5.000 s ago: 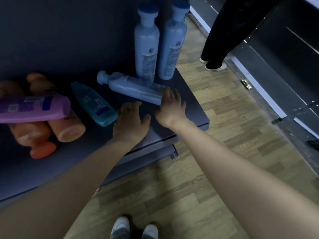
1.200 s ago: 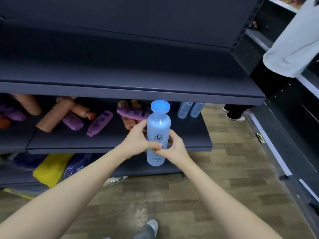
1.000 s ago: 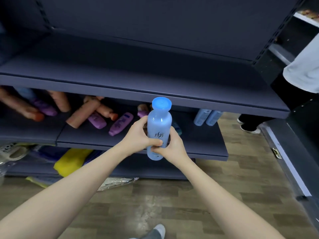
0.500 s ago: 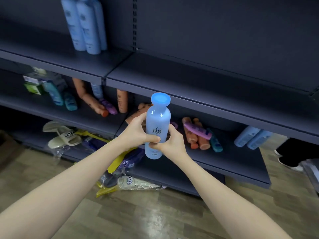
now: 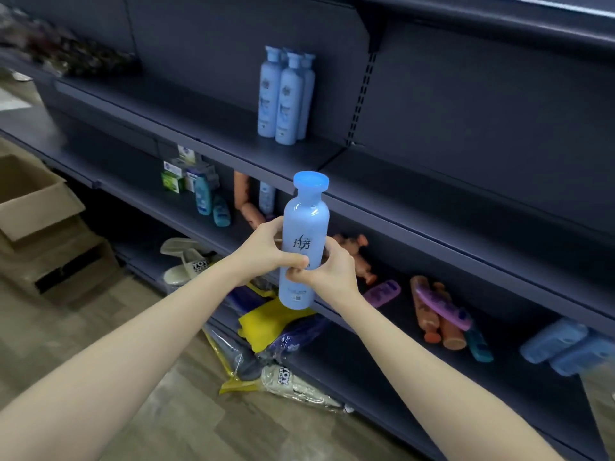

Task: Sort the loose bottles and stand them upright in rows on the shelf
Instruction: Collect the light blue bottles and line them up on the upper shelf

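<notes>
I hold a light-blue bottle [image 5: 304, 234] with a blue cap upright in front of the shelving. My left hand [image 5: 266, 252] grips its left side and my right hand [image 5: 327, 269] wraps its lower right side. On the dark upper shelf [image 5: 213, 128] three matching light-blue bottles [image 5: 286, 98] stand upright together. On the lower shelf [image 5: 416, 324] orange bottles [image 5: 439, 324] and purple bottles [image 5: 442, 306] lie loose, and two light-blue bottles [image 5: 565, 344] stand at its right end.
Teal bottles and small boxes [image 5: 196, 188] stand on the lower shelf at the left. Bagged slippers [image 5: 189, 261] and yellow and purple packages [image 5: 276, 327] lie on the bottom shelf. An open cardboard box [image 5: 33, 201] stands on the wooden floor at the left.
My view has swung left and up along the shelving, bringing the upright blue bottles on the upper shelf nearer. Both hands keep the same grip on the bottle.
</notes>
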Available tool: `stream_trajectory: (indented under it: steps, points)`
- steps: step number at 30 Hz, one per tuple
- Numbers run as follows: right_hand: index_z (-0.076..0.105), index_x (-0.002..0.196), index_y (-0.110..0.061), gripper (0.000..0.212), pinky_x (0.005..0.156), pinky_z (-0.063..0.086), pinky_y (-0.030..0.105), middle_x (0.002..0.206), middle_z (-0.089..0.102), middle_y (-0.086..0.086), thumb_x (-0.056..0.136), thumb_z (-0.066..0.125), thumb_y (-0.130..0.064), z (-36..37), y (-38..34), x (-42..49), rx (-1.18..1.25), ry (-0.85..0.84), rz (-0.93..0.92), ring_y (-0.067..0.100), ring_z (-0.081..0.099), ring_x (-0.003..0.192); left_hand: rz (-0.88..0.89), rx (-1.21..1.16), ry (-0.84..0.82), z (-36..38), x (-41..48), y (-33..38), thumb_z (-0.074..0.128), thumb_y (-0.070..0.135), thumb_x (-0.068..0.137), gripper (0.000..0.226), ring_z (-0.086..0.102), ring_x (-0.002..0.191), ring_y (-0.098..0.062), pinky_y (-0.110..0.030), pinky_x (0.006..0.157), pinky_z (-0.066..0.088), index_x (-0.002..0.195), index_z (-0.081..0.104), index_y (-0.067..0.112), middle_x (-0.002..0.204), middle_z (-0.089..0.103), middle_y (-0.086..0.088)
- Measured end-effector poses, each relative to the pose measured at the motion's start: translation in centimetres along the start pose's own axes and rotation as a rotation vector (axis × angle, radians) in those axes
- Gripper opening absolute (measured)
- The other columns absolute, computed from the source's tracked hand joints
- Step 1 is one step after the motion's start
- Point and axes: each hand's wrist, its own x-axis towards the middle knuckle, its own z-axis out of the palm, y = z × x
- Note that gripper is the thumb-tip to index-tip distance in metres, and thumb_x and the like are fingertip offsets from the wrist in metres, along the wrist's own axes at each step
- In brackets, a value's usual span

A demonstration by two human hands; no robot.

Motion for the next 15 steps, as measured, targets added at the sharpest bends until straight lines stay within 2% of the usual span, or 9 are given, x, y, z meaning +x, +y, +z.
stream_trajectory:
  steps: [4, 8, 11, 15]
  points:
    - [0.058, 0.101, -0.026, 0.046, 0.067, 0.049, 0.018, 0.09, 0.062, -0.015, 0.063, 0.081, -0.016, 1.1, -1.8, 1.6, 0.006, -0.006, -0.02, 0.001, 0.06, 0.083, 0.028, -0.014, 0.064, -1.7, 0.5, 0.3, 0.076, 0.004, 0.073, 0.051, 0.063, 0.095, -0.005, -0.023, 0.077, 0.05, 0.11, 0.053, 0.031, 0.101, 0.067, 0.01]
    - [0.061, 0.106, -0.023, 0.048, 0.075, 0.055, 0.03, 0.093, 0.066, -0.011, 0.063, 0.082, -0.02, 1.9, -3.1, 3.6, 0.001, 0.008, -0.026, 0.009, 0.064, 0.089, 0.035, -0.052, 0.164, -2.8, 1.3, 0.0, 0.076, 0.023, 0.066, 0.065, 0.059, 0.107, -0.008, -0.028, 0.087, 0.051, 0.124, 0.048, 0.028, 0.117, 0.061, 0.01]
    - [0.06, 0.104, -0.021, 0.047, 0.078, 0.056, 0.035, 0.091, 0.065, -0.009, 0.063, 0.082, -0.022, 2.3, -3.9, 5.4, -0.011, -0.001, -0.036, 0.01, 0.063, 0.088, 0.039, -0.063, 0.183, -3.7, 2.4, -0.3, 0.073, 0.013, 0.079, 0.057, 0.058, 0.112, -0.013, -0.03, 0.09, 0.05, 0.129, 0.047, 0.023, 0.118, 0.06, 0.008]
    - [0.061, 0.104, -0.021, 0.049, 0.078, 0.057, 0.038, 0.094, 0.067, -0.007, 0.061, 0.084, -0.025, 2.8, -4.8, 8.3, 0.005, 0.0, -0.055, 0.011, 0.065, 0.088, 0.059, -0.07, 0.213, -5.0, 4.6, 0.1, 0.069, 0.009, 0.083, 0.048, 0.06, 0.107, -0.011, -0.021, 0.081, 0.051, 0.126, 0.05, 0.022, 0.113, 0.062, 0.01]
